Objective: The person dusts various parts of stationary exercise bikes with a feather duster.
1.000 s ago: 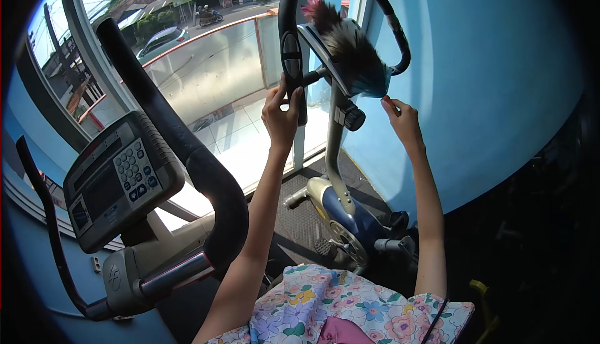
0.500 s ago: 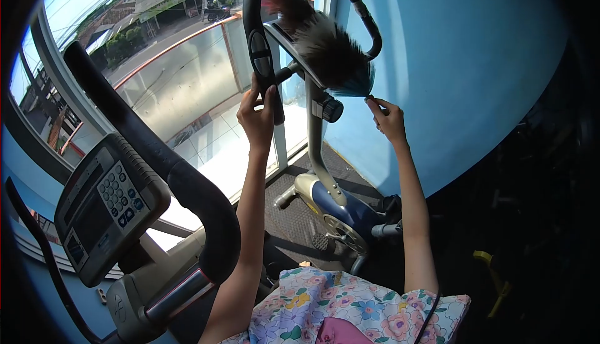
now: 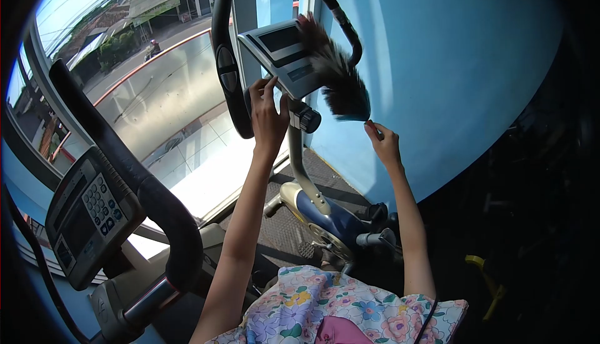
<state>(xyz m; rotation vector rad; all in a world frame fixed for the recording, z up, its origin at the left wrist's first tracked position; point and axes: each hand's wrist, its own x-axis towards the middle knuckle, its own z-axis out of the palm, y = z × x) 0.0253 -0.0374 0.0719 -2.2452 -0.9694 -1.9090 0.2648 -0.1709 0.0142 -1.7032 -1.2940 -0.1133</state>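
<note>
A dark, fluffy feather duster (image 3: 340, 75) hangs over the right side of the exercise bike's grey console (image 3: 284, 56). My right hand (image 3: 384, 141) pinches its lower end, in front of the blue wall. At the console's lower left edge is my left hand (image 3: 269, 112), fingers apart and raised, with nothing held in it. The bike's left black handlebar (image 3: 228, 75) runs just left of that hand, and a round black knob (image 3: 308, 120) sits to its right, below the console.
Nearby on the left stands another machine, with a keypad console (image 3: 90, 209) and a thick black handle (image 3: 169, 219). The bike's blue body (image 3: 328, 219) is below my hands. Beyond the window lies a street. A yellow object (image 3: 490, 281) is at lower right.
My left hand has come off the handlebar and moved right to the console's edge. The duster has shifted right, uncovering the console's screen. The view has turned slightly.
</note>
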